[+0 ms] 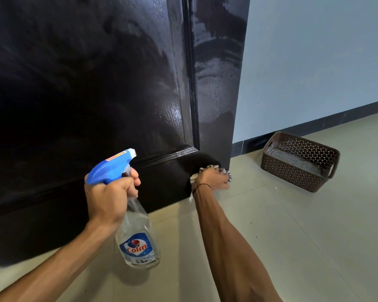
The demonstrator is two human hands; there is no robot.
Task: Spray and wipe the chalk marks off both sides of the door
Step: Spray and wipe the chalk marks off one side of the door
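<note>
A dark glossy panelled door (96, 94) fills the left and centre. Pale smeared streaks show on its right stile (216, 68). My left hand (109, 197) grips a clear spray bottle (138, 240) with a blue trigger head and a "Colin" label, held upright in front of the door's bottom rail. My right hand (212, 178) presses a light patterned cloth (224, 170) against the door's lower right corner, just above the floor. The cloth is mostly hidden under the hand.
A brown perforated plastic basket (299, 162) stands on the beige tiled floor (292, 236) to the right, near the pale blue wall (314, 62) with its dark skirting. The door's free edge ends just right of my right hand.
</note>
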